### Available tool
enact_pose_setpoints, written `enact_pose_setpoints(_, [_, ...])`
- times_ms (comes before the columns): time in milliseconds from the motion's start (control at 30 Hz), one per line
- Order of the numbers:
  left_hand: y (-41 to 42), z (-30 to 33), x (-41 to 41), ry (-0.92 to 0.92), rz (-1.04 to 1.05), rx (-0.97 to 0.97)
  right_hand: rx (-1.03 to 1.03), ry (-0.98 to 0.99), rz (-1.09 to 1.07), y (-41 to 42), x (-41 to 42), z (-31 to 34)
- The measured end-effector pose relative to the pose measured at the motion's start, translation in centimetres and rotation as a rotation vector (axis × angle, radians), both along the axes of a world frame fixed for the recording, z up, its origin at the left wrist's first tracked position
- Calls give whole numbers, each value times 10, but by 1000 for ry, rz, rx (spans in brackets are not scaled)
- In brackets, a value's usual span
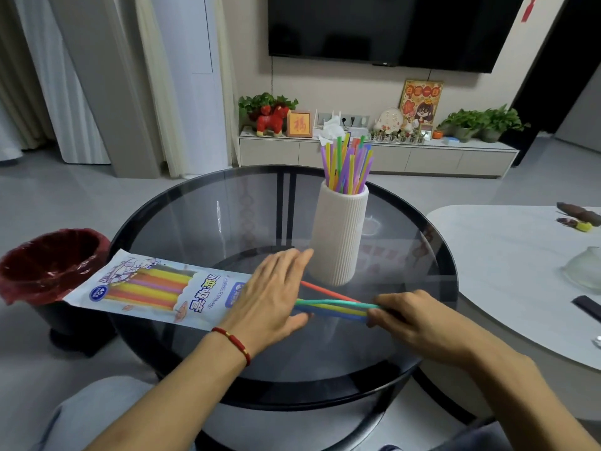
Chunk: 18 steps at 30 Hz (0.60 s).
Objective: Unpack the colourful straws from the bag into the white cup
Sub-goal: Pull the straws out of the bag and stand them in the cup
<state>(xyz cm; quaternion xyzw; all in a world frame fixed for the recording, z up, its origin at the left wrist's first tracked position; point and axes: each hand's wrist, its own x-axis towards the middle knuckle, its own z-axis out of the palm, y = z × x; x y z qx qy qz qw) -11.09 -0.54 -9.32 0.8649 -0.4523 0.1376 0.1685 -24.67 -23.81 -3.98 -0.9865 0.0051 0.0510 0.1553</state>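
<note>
While your left hand (273, 294) lies flat and spread over the mouth end of the bag (153, 289), it pins the pack to the glass counter (227, 222) so the bag stays put as straws slide out. Grip there: wide, palm down, clasping nothing.

Your right hand (413, 317) is closed in a pinch on the free ends of a small bundle of straws (335, 309), green, yellow and blue, with a red one splayed off toward the cup's foot.

Bundle's long axis runs left to right, roughly level with the counter, in line with the bag. Near ends are in your fingers; far ends are hidden under the left palm, probably inside the bag mouth.

More straws show through the bag's window, lying the same way.

White cup (340, 236) stands upright just behind the hands, already holding many straws, upright and fanned.

Judgement: the bundle must turn from flat to upright before it goes in.
</note>
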Motion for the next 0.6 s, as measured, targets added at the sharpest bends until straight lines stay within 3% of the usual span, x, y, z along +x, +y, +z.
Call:
enact_pose_setpoints(133, [-23,-10,-9,-179,-183,61,-11,36,12,4,2,20])
enact_pose_setpoints(200, [-31,-15,-14,-87,-186,69,-157,18,-5,9,6,36])
enact_pose_setpoints(267, [-34,-14,-14,43,-133,57,-416,-205,-27,9,6,52])
enact_pose_setpoints(300, [-35,-12,-11,95,-103,26,-448,-460,15,7,3,55])
enact_pose_setpoints(367, [-36,-4,-8,195,-82,-106,-328,-930,60,7,-12,48])
enact_pose_setpoints(400, [-37,2,-8,217,-91,-177,-213,-1024,43,12,-19,40])
enact_pose_setpoints(533, [-49,22,-18,304,-141,-423,297,-664,-186,47,-16,-3])
enact_pose_setpoints(600, [-56,27,-27,354,-208,-488,520,-605,-294,57,3,-5])
